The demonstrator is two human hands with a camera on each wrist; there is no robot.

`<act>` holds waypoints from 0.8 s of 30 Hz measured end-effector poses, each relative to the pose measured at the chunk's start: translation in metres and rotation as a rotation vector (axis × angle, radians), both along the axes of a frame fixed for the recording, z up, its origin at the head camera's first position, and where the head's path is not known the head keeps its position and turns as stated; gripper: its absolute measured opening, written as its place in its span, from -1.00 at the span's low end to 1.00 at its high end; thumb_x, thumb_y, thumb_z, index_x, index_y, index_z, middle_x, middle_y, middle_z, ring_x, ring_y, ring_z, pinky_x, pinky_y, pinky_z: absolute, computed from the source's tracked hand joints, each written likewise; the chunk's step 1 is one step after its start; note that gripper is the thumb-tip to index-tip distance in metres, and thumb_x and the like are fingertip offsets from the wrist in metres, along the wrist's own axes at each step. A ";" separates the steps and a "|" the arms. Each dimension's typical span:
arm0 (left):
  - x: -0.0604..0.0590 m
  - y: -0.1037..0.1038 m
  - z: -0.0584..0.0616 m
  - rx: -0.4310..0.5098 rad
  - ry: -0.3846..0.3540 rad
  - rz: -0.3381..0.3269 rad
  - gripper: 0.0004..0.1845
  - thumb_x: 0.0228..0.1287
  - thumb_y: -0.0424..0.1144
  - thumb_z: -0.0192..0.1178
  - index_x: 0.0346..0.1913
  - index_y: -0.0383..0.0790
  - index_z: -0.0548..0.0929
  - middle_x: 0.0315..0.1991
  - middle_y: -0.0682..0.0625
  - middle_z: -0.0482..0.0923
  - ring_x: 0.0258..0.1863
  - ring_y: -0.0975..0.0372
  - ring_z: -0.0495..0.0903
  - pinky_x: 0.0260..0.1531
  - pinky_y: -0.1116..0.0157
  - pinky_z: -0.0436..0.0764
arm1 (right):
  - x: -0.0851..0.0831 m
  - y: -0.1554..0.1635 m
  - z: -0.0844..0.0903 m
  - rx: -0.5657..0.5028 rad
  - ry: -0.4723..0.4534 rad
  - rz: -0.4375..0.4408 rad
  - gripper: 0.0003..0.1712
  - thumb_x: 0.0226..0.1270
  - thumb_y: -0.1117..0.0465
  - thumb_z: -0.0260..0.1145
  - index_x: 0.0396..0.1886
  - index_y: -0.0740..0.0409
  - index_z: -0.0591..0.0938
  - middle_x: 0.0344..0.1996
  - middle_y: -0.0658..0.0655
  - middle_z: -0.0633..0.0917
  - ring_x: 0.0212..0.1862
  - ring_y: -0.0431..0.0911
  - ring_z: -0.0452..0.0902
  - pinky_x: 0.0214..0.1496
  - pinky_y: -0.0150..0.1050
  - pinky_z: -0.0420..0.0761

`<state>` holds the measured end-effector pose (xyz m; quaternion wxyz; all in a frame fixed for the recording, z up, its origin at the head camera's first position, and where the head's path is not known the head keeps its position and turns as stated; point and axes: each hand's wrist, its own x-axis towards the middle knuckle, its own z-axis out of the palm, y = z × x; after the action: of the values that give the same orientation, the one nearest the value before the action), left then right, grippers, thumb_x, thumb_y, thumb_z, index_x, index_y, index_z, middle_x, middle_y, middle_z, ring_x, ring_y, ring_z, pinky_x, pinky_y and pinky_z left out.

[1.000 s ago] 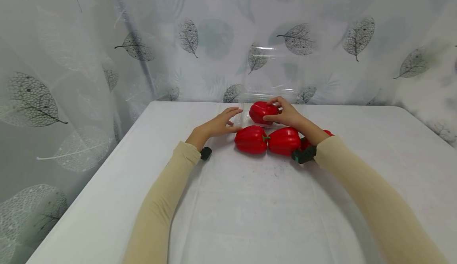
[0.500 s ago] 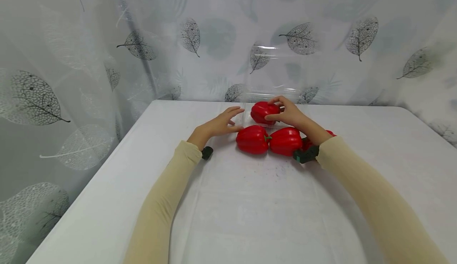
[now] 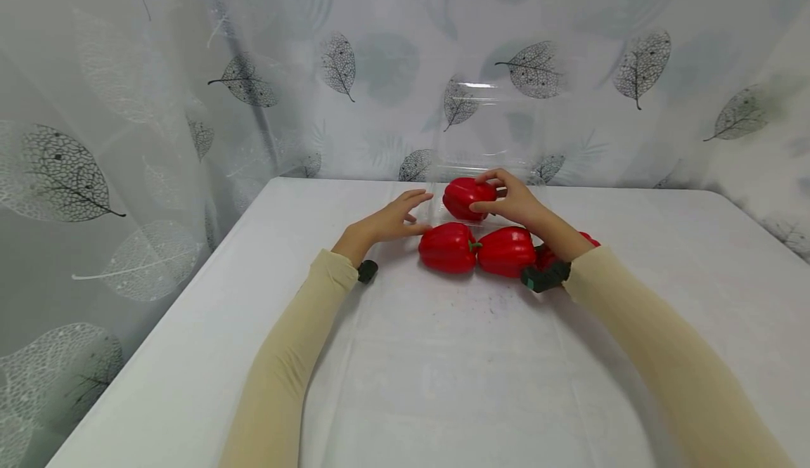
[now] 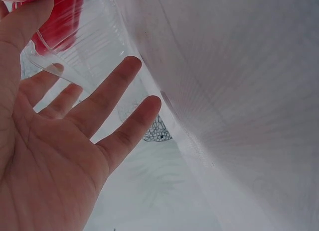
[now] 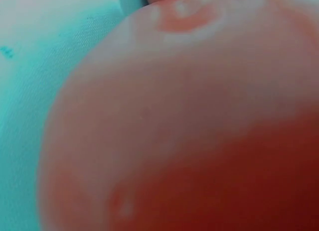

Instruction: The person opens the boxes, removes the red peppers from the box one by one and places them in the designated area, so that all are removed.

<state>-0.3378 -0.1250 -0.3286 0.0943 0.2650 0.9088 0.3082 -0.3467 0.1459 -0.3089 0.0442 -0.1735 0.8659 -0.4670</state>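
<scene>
A white table [image 3: 190,355] stands before a leaf-print curtain [image 3: 158,88]. Near its far edge sits a clear box [image 3: 484,166] with its lid raised. In the box lies a red pepper [image 3: 462,197], gripped by the right hand [image 3: 515,204] with curled fingers. The left hand [image 3: 386,223] is spread flat, fingers straight against the box's left wall. Just before the box lie two peppers [image 3: 446,247] [image 3: 506,250] touching side by side; a third [image 3: 585,239] shows behind the right wrist.

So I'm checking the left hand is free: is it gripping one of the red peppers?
No. In the head view the left hand lies open with straight fingers against the clear container, beside the peppers, holding none.
</scene>
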 end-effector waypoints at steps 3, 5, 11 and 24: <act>0.000 0.000 0.000 0.001 0.003 -0.003 -0.21 0.36 -0.16 0.22 0.54 -0.09 0.08 0.55 -0.04 -0.11 0.23 0.00 0.49 0.18 0.20 0.54 | 0.002 0.001 0.001 -0.005 0.002 0.003 -0.32 0.29 0.14 0.37 0.33 0.17 0.31 0.27 0.30 0.38 0.26 0.19 0.30 0.10 0.03 0.60; 0.000 0.000 0.000 0.004 0.003 -0.006 -0.21 0.36 -0.16 0.23 0.54 -0.11 0.08 0.55 -0.04 -0.11 0.23 -0.01 0.49 0.19 0.19 0.54 | 0.003 0.002 0.001 -0.006 0.004 0.005 -0.31 0.29 0.15 0.37 0.34 0.18 0.30 0.27 0.31 0.38 0.26 0.19 0.30 0.10 0.02 0.61; 0.002 -0.001 0.001 0.007 -0.009 0.004 -0.21 0.37 -0.16 0.22 0.54 -0.09 0.07 0.56 -0.03 -0.12 0.24 -0.01 0.48 0.18 0.18 0.54 | 0.008 0.004 0.001 -0.003 0.009 0.010 -0.28 0.29 0.16 0.37 0.37 0.21 0.28 0.28 0.34 0.37 0.27 0.22 0.29 0.12 0.08 0.59; 0.003 0.000 0.002 0.000 -0.001 0.005 -0.22 0.37 -0.15 0.21 0.54 -0.08 0.08 0.55 -0.04 -0.11 0.23 0.01 0.48 0.17 0.19 0.55 | 0.017 0.010 0.008 0.017 -0.004 0.002 -0.25 0.28 0.15 0.38 0.38 0.19 0.27 0.34 0.33 0.33 0.35 0.24 0.21 0.22 0.17 0.49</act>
<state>-0.3344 -0.1246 -0.3270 0.0941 0.2627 0.9094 0.3086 -0.3294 0.1563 -0.3011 0.0479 -0.1731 0.8695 -0.4601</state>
